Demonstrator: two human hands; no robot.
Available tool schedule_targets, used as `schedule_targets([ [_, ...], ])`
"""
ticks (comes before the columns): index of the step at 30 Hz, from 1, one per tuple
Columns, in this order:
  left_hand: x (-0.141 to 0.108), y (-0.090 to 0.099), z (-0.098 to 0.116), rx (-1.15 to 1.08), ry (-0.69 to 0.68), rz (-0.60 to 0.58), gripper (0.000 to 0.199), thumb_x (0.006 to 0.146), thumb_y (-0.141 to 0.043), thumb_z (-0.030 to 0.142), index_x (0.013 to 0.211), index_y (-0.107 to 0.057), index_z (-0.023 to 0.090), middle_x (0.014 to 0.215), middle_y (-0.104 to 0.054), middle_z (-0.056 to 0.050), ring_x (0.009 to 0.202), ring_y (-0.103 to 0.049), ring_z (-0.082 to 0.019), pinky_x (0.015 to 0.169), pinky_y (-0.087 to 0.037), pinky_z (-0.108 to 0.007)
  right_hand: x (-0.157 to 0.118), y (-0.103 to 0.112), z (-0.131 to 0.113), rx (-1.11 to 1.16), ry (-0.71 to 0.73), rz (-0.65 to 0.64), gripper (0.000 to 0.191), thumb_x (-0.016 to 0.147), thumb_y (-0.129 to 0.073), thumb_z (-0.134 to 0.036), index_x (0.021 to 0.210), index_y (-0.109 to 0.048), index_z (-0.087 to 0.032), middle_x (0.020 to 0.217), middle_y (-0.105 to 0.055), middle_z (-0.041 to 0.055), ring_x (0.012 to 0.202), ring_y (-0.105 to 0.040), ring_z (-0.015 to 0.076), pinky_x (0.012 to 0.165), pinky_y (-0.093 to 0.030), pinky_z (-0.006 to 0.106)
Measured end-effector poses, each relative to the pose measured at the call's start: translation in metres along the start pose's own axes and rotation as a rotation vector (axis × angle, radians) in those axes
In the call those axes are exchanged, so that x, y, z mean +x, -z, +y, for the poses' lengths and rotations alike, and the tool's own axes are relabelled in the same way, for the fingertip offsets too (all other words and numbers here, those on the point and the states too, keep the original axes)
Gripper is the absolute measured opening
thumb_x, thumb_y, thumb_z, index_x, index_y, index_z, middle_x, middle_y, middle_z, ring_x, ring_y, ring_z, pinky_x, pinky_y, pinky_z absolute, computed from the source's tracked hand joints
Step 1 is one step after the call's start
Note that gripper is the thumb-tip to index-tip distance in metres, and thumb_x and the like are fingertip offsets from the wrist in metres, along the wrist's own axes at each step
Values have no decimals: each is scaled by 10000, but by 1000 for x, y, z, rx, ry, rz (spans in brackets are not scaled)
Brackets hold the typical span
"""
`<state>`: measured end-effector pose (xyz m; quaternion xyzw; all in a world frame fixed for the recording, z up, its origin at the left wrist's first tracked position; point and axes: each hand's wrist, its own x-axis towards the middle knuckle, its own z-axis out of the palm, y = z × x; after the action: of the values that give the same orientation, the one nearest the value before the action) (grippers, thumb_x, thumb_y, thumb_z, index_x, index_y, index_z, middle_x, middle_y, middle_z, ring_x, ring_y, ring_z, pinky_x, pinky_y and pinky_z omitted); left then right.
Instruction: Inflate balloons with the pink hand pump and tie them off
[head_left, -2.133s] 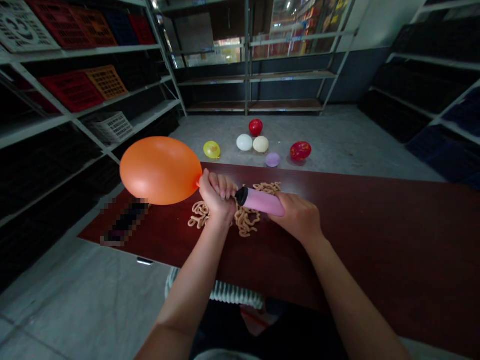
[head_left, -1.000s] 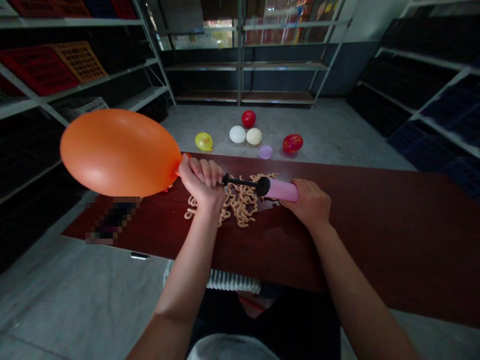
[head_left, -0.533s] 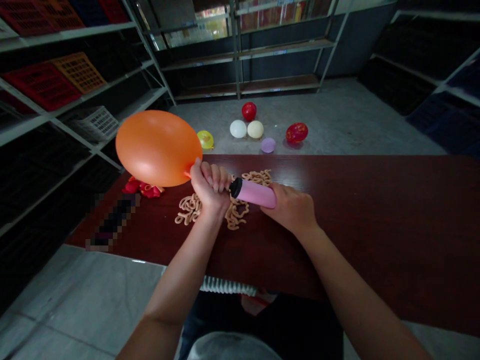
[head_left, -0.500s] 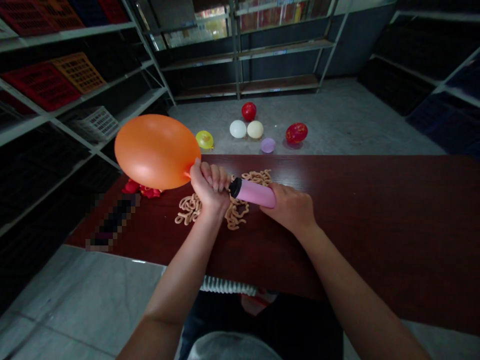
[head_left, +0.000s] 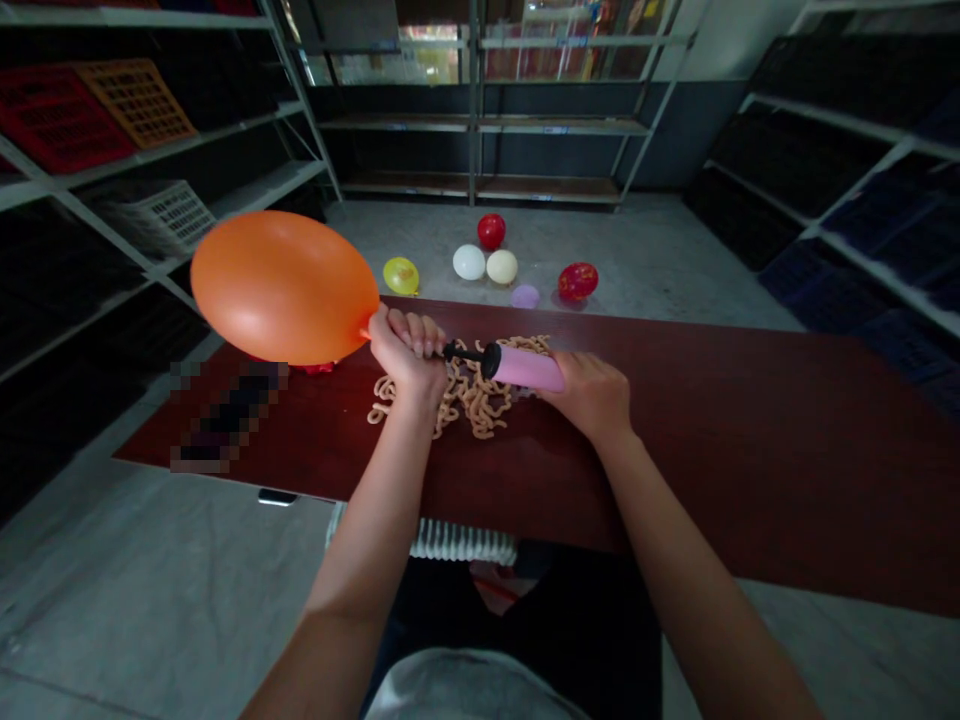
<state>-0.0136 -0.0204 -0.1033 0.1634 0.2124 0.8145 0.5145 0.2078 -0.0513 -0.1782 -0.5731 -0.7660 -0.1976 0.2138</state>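
A large inflated orange balloon [head_left: 283, 288] hangs in the air at the left, its neck pointing to my left hand [head_left: 407, 345]. That hand is closed round the neck and round one end of a balloon pump [head_left: 529, 369]; what lies inside the fingers is hidden. The pump has a pink barrel with a black cap, and a thin black rod shows between the cap and my left fist. My right hand [head_left: 592, 400] is wrapped round the barrel's right end. Below, a heap of curly tan strands [head_left: 480, 400] lies on the dark red table [head_left: 720, 430].
On the floor beyond the table lie a yellow balloon [head_left: 401, 275], a white one [head_left: 469, 262], a cream one [head_left: 502, 266], a purple one [head_left: 525, 297] and two red ones. A red item [head_left: 319, 367] sits under the orange balloon. Shelves with crates [head_left: 135, 100] line the left.
The pump barrel has slid away from my left fist, so the black rod now shows between them. The view has shifted; the orange balloon appears farther left.
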Motion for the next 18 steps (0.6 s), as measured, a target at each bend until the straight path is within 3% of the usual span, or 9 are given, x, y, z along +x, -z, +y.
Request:
schedule_targets([
  [7, 18, 20, 21, -52, -93, 14, 486, 974, -353, 253, 508, -220, 217, 396, -147, 63, 328, -142, -87, 360, -154, -259, -3, -1, 24, -160, 46, 15, 380, 874, -545, -466, 1073, -660, -163, 898, -690, 97, 843, -559, 241, 793, -338, 341],
  [12, 21, 23, 31, -66, -118, 11, 486, 968, -342, 243, 508, -187, 210, 393, -129, 62, 327, -132, -83, 360, -150, -251, -4, 2, 30, -161, 16, 10, 410, 894, -539, -457, 1133, -640, -139, 995, -694, 133, 921, -561, 255, 880, -342, 344],
  [18, 12, 13, 32, -18, -109, 6, 531, 984, -390, 320, 515, -177, 190, 382, -136, 66, 322, -134, -61, 361, -148, -222, -10, 0, 24, -63, -63, -9, 481, 871, -559, -541, 1105, -653, -131, 1029, -698, 145, 893, -594, 243, 765, -374, 318],
])
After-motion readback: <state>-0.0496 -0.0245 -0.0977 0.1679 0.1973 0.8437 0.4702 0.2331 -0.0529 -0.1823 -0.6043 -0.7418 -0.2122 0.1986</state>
